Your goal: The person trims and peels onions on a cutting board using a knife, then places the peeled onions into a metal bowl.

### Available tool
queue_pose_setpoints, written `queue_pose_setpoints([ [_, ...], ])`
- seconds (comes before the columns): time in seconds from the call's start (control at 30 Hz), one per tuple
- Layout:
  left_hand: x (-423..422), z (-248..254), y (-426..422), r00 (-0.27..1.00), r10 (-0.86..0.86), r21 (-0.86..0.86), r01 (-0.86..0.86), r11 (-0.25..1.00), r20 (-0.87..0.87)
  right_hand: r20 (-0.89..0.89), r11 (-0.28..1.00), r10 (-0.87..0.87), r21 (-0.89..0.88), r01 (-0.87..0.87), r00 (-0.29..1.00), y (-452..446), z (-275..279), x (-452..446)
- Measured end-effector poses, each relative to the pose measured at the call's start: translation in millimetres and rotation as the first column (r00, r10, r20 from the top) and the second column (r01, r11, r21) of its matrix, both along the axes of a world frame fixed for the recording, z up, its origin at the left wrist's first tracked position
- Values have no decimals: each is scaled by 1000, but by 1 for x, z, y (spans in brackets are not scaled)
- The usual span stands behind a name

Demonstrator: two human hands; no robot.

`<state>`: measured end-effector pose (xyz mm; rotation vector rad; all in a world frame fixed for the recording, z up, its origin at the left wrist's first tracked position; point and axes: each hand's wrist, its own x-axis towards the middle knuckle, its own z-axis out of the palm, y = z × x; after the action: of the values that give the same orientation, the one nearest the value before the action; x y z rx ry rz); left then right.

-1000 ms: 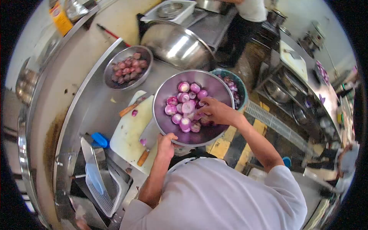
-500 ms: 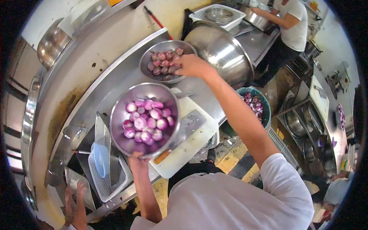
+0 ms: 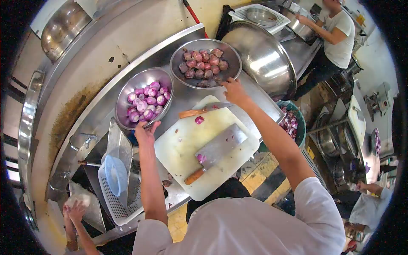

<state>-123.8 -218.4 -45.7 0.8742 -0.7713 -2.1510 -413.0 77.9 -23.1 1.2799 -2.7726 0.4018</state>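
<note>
My left hand (image 3: 145, 131) grips the near rim of a steel bowl (image 3: 122, 101) of peeled purple onions (image 3: 146, 102). At the near right rim of a second steel bowl (image 3: 176, 63), holding unpeeled reddish onions (image 3: 206, 63), my right hand (image 3: 235, 91) has its fingers closed on the edge. Between my arms lies a white cutting board (image 3: 174, 146) with a cleaver (image 3: 221, 145), a wooden-handled knife (image 3: 204, 110) and small onion pieces.
A large steel bowl (image 3: 263, 55) leans behind the second bowl. A green tub (image 3: 301, 127) of onion scraps stands below right. White basket (image 3: 112, 204) at lower left. Co-workers: one at the upper right, one at the lower right, another's hands (image 3: 75, 211) at the lower left.
The bowl of peeled onions has gone from over the board to the counter's back left. My right hand has left the peeled onions and now holds the unpeeled onions' bowl, after reaching over it.
</note>
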Motion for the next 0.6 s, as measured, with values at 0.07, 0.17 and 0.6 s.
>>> queue_pose_setpoints([
  [0.07,-7,-29,-16,1000,-5,22,5,1000,-8,73,999,-26,26,24,997,3,-1,-3],
  [0.17,-7,-78,-42,991,-125,31,127,991,-58,-10,997,-44,-71,43,999,8,-9,0],
  [0.6,64,25,126,478,-229,-443,877,189,848,45,940,-33,-337,47,998,13,52,46],
])
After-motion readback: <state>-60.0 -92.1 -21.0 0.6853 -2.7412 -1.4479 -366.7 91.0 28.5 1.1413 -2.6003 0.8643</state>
